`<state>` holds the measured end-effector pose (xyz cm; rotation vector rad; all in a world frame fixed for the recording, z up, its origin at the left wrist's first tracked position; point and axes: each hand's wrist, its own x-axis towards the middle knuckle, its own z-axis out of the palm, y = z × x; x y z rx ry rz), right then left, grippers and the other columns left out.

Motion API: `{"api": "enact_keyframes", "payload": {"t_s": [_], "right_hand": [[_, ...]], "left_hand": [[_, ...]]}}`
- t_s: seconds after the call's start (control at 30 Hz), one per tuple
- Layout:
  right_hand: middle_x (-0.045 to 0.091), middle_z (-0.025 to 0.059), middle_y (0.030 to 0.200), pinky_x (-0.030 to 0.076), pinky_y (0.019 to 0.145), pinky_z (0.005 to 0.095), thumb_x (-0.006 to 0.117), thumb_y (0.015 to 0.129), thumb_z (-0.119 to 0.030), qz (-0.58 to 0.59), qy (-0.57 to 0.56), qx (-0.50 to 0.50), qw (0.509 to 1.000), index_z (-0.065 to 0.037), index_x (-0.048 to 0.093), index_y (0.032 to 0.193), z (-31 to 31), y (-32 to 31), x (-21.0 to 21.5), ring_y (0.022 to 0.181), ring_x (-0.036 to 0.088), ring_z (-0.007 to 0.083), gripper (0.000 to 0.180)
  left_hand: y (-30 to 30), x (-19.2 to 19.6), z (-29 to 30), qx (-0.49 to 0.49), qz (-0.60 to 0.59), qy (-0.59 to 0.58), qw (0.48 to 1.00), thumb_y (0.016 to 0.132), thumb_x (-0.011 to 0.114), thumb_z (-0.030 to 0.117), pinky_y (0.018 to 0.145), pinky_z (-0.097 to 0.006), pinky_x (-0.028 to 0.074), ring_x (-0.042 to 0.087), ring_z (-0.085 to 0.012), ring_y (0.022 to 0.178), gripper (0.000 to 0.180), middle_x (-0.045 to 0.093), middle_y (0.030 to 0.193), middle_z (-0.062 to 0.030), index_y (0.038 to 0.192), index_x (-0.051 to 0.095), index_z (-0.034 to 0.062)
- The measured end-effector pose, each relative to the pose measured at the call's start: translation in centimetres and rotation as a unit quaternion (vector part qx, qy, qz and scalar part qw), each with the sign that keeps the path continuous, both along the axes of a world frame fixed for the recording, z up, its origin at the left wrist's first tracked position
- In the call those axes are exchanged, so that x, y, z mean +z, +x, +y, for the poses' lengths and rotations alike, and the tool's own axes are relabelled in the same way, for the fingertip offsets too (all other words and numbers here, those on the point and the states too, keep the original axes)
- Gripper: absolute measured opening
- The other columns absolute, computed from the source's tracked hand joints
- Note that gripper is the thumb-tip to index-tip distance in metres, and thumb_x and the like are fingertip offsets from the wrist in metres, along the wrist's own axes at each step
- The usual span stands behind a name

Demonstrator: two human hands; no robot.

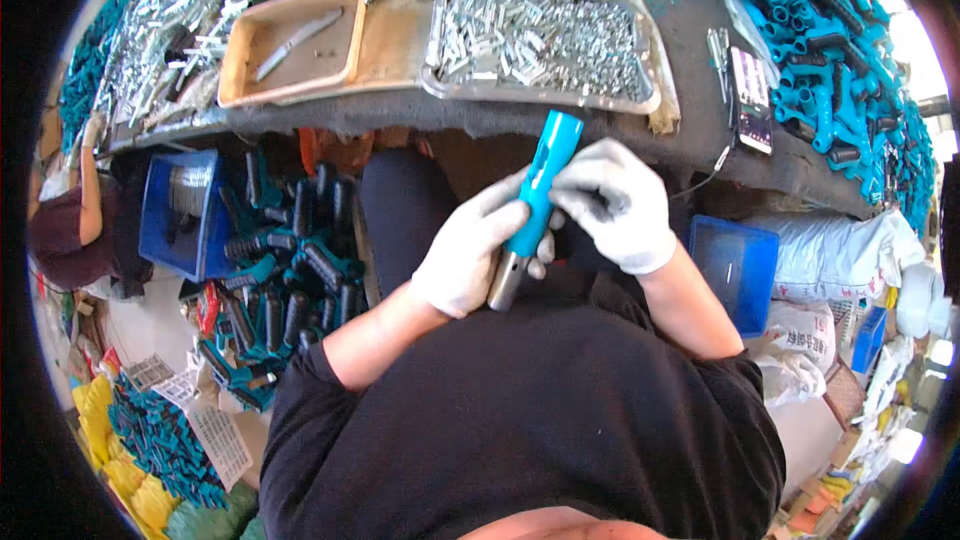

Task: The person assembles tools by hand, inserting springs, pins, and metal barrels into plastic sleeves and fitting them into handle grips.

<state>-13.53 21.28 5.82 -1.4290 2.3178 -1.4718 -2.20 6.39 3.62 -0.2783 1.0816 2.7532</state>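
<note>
So the tabletop point(690, 30) sits just beyond the hands and has a dark, felt-like cover with a ragged front edge. The place looks like a crowded workshop, bright daylight coming in from the far right, stuff stacked on the floor all around.

Both hands are in white gloves, down in front of the lap. The left hand point(470, 250) is wrapped around the lower part of one teal handle point(535, 195), which has a grey metal end point(505, 285) poking out below the palm. The right hand point(615, 202) is pinching the same handle from the other side, near its middle. So the handle is held up in the air between the two, tilted, top end pointing toward the tabletop edge.

Counting what's around:
- one metal tray point(545, 95) straight ahead of the hands, full of small silvery parts, too many to count
- one tan tray point(290, 40) ahead and to the left, with a single metal blade lying in it
- one phone point(752, 100) ahead and to the right, lying flat
- a big heap of teal handles point(820, 30) far right on the tabletop, can't count them
- two blue bins: one point(180, 215) to the left, one point(735, 265) just right of the right hand
- a pile of teal-and-black handles point(290, 270) on the floor, left of the left hand

Another person point(75, 210) in a dark red top is at the far left.
</note>
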Motion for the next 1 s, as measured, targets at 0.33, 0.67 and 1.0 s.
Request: {"api": "enact_keyframes", "payload": {"t_s": [0.33, 0.67, 1.0], "right_hand": [[0.058, 0.0046, 0.084, 0.049, 0.064, 0.0266, 0.074, 0.078, -0.003, -0.411, -0.185, -0.003, 0.893, -0.002, 0.057, 0.087, 0.4, 1.6, -1.5, 0.071, 0.058, 0.0127, 0.020], [0.051, 0.0042, 0.086, 0.050, 0.067, 0.0266, 0.080, 0.074, -0.013, -0.418, -0.106, 0.058, 0.901, -0.006, 0.048, 0.091, 1.6, 0.5, -0.6, 0.074, 0.056, 0.0121, 0.038], [0.056, 0.0066, 0.093, 0.049, 0.075, 0.0309, 0.078, 0.077, -0.023, -0.479, -0.128, 0.123, 0.860, -0.002, 0.042, 0.114, 0.3, 1.0, -2.5, 0.086, 0.056, 0.0131, 0.056]], "left_hand": [[0.2, 1.2, 0.9, -0.019, 0.012, -0.099, 0.995, 0.092, 0.052, 0.025, 0.067, -0.028, 0.051, 0.059, -0.0139, 0.078, 0.052, 0.056, 0.101, -0.0072, 0.136, 0.037, 0.0017], [0.1, 2.6, 0.2, -0.094, 0.041, -0.119, 0.988, 0.088, 0.056, 0.030, 0.063, -0.028, 0.048, 0.058, -0.0161, 0.070, 0.059, 0.056, 0.101, -0.0110, 0.134, 0.039, -0.0032], [0.2, 1.5, 0.9, -0.052, 0.023, -0.185, 0.981, 0.087, 0.058, 0.027, 0.064, -0.029, 0.051, 0.060, -0.0167, 0.069, 0.050, 0.061, 0.088, -0.0092, 0.124, 0.048, -0.0045]]}}
